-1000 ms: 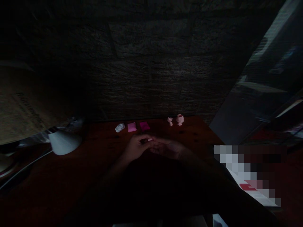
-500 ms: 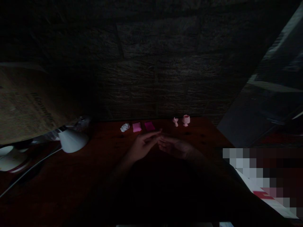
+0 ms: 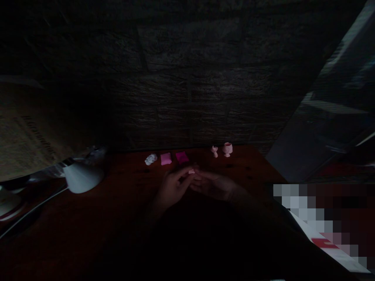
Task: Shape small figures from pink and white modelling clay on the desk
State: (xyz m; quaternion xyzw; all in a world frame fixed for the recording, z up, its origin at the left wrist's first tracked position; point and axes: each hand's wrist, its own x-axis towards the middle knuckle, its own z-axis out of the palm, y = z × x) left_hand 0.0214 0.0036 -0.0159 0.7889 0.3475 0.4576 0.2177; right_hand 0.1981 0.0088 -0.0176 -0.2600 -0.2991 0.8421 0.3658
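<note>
My left hand [image 3: 172, 188] and my right hand [image 3: 215, 185] meet low over the wooden table. A small pale pink lump [image 3: 191, 171], which looks like modelling clay, shows between their fingertips, with both hands closed on it. Dim light hides most of the fingers. Just beyond the hands lie a magenta square [image 3: 182, 157], a lighter pink square [image 3: 165, 159] and a crumpled white lump [image 3: 150, 159]. Farther right, a small pink goblet shape [image 3: 215, 151] with an uneven rim stands beside a larger pink goblet [image 3: 227, 149].
The wooden table [image 3: 123, 183] runs back to a dark brick wall [image 3: 187, 78]. At left are a white cone-shaped thing [image 3: 83, 177] with a cord [image 3: 38, 208], a cardboard box [image 3: 29, 132] and clear plastic [image 3: 96, 152]. A grey panel [image 3: 290, 144] stands beyond the right edge.
The pale pink lump has come into sight between my fingertips, where it was hidden before. My hands have shifted slightly against each other, and the whole view has moved a little.
</note>
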